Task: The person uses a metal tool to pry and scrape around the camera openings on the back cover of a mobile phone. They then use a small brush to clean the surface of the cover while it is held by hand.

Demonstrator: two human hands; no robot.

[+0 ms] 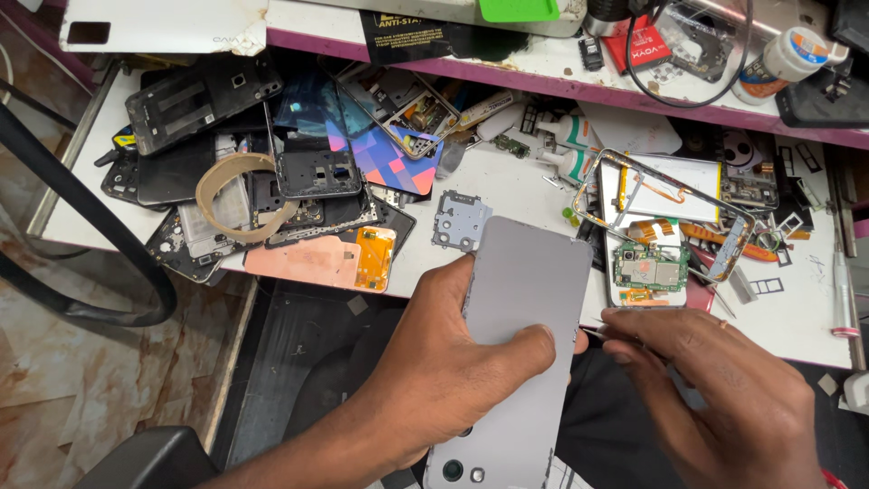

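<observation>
My left hand (444,376) grips a grey phone back panel (525,281), held lengthwise with its camera holes near the bottom edge of the view. The thumb lies across the panel's face. My right hand (724,389) is beside the panel's right edge and pinches a thin metal tool (599,332) whose tip touches that edge. Just beyond the hands, an opened phone (647,267) with a green circuit board and a loose metal frame (670,213) lies on the white bench.
A heap of phone frames, screens and back covers (262,172) covers the bench's left side. A small metal shield plate (459,219) lies near the panel's top. A pink shelf (561,63) behind holds a white jar (786,56), cables and boxes. A screwdriver (844,290) lies at right.
</observation>
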